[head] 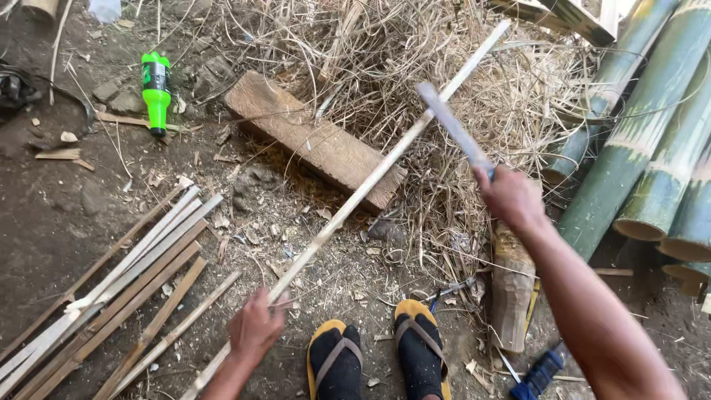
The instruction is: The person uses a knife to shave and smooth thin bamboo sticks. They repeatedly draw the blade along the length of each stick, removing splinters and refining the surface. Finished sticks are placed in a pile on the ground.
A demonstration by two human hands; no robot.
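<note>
My left hand (255, 326) grips the near end of a long, thin, pale bamboo strip (370, 185) that runs diagonally up to the right over a wooden block (315, 141). My right hand (511, 196) is raised and holds the handle of a flat metal blade (452, 126), whose tip crosses just above the strip. The blade looks slightly blurred. My two feet in dark socks and yellow sandals (378, 355) stand on the dirt below the strip.
A pile of split bamboo strips (126, 281) lies at the lower left. Thick green bamboo poles (652, 148) lean at the right. Dry shavings (415, 67) cover the ground behind the block. A green plastic bottle (156, 92) lies at the upper left. A short log (512, 289) stands by my right foot.
</note>
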